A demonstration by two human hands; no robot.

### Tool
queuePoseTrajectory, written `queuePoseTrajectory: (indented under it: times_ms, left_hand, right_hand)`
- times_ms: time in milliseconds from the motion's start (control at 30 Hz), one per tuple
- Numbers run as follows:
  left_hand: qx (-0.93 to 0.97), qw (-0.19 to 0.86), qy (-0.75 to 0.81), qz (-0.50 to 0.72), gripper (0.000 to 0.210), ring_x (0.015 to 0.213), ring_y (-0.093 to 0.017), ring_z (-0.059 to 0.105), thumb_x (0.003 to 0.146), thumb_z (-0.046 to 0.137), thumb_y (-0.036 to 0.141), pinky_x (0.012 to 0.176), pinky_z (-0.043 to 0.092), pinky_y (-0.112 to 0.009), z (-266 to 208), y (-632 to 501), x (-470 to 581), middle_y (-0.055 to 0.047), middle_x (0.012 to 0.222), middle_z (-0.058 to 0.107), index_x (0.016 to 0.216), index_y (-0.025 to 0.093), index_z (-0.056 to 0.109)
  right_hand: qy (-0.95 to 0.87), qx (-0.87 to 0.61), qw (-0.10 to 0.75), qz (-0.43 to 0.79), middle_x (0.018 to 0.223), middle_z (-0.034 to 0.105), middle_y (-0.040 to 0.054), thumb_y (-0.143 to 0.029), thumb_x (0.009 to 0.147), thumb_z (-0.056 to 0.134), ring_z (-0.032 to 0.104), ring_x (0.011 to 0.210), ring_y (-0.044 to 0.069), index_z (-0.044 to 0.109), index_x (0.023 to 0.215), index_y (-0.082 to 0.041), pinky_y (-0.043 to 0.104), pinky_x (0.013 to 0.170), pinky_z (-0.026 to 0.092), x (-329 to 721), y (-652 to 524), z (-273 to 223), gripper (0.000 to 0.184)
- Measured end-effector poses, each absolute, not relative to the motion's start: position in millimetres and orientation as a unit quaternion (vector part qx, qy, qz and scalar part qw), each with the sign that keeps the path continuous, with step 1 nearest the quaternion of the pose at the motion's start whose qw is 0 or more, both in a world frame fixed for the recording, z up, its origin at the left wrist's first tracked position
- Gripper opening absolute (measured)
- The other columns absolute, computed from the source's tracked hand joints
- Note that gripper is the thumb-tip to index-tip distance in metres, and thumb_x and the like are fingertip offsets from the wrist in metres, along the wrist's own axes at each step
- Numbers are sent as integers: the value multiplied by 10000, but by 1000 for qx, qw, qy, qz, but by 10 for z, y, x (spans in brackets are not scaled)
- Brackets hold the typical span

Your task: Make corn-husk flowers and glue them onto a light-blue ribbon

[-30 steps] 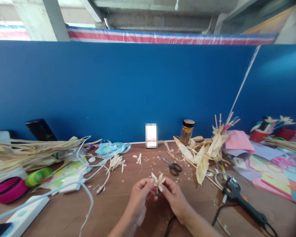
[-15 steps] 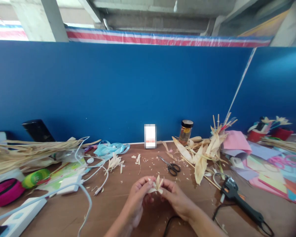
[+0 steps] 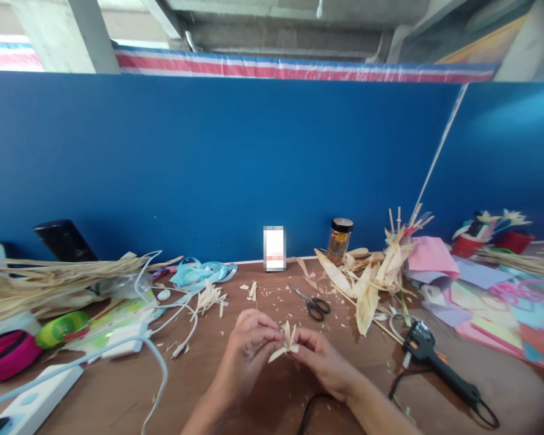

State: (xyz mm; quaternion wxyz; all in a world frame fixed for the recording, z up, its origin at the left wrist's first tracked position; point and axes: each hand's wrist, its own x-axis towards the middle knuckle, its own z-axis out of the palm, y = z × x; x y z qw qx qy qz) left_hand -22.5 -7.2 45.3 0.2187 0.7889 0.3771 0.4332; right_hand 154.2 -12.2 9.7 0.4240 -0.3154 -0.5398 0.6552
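Near the bottom centre of the frame, a small pale flower (image 3: 289, 341) with narrow, spread petals is held between two bare hands, above a brown table (image 3: 118, 399). The right hand (image 3: 323, 357) has its thumb and forefinger pressed together on the flower's right side, the other fingers curled beneath. The left hand (image 3: 251, 338) comes up to the petals from the other side, its fingers bent and the thumb close to them; whether they pinch a petal or only touch it, I cannot tell.

Just beyond the hands, slightly right of centre, lie black-handled scissors (image 3: 312, 300) with pale scraps scattered around them. A jar (image 3: 340, 241) with a dark lid stands farther back, next to a heap of dry husks (image 3: 367, 302). At lower right rests a black glue gun (image 3: 428, 353), and past it, at the right edge, spread sheets of coloured paper (image 3: 503, 329).

Left of centre are a pile of shavings (image 3: 208, 297) and a loose light-blue ribbon (image 3: 202, 273). Toward the lower left corner sit a pink pouch (image 3: 9, 357) and a white power strip (image 3: 48, 396). Behind everything rises a blue partition (image 3: 254, 151).
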Motion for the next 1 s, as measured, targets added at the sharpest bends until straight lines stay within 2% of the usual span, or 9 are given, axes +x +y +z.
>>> queuePoseTrajectory:
  times_ms: [333, 533, 833, 933, 1000]
  left_hand:
    - [800, 211, 374, 419, 116, 826, -199, 503, 767, 575, 239, 725, 433, -324, 459, -60, -224, -57, 771, 604, 745, 234, 688]
    - [810, 210, 378, 397, 145, 836, -188, 495, 793, 531, 204, 732, 427, -306, 448, -70, -204, -54, 795, 588, 751, 226, 668]
    - [780, 236, 412, 407, 137, 892, -199, 511, 774, 547, 197, 784, 432, -338, 446, -94, -195, -57, 878, 584, 784, 239, 677]
    - [748, 185, 437, 464, 163, 959, -217, 498, 778, 536, 188, 834, 417, -386, 408, -103, -175, -73, 970, 568, 872, 236, 661]
    - [743, 122, 437, 491, 145, 980, -228, 485, 766, 552, 183, 840, 412, -398, 379, -114, -149, -77, 978, 561, 850, 231, 660]
  right_hand:
    - [-569, -332, 407, 633, 605, 405, -45, -433, 741, 597, 344, 572, 93, 520, 670, -163, 205, 550, 274, 1546, -129, 139, 289]
    - [-585, -330, 398, 625, 607, 397, -48, -417, 751, 589, 326, 577, 91, 503, 666, -160, 210, 553, 252, 1564, -118, 128, 284]
    - [-598, -359, 415, 584, 617, 436, -42, -414, 752, 589, 383, 601, 103, 516, 669, -161, 209, 579, 295, 1552, -94, 66, 276]
    - [-591, -382, 465, 537, 635, 450, -36, -400, 777, 561, 400, 614, 109, 517, 694, -168, 211, 594, 322, 1538, -79, 40, 250]
    - [-603, -401, 483, 493, 655, 474, -26, -388, 794, 539, 419, 631, 118, 535, 720, -168, 218, 608, 340, 1533, -75, 32, 232]
